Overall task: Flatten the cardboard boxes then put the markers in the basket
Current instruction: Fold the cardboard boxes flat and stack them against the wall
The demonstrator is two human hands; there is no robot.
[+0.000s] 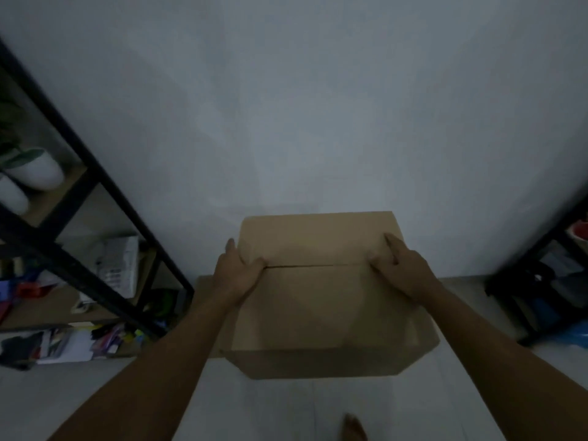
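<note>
We have a single view, worn on the person's head, looking forward and steeply down. It sits close above both forearms, which reach in from the near corners toward the cardboard box [321, 291] at centre. The wide lens bends the edges: the black shelf rack [95, 198] leans in at the left, and another dark rack [541, 281] at the far right. The pale wall [302, 106] fills the far half, the floor [286, 409] the near strip. A foot [354, 428] shows at the near edge.
</note>
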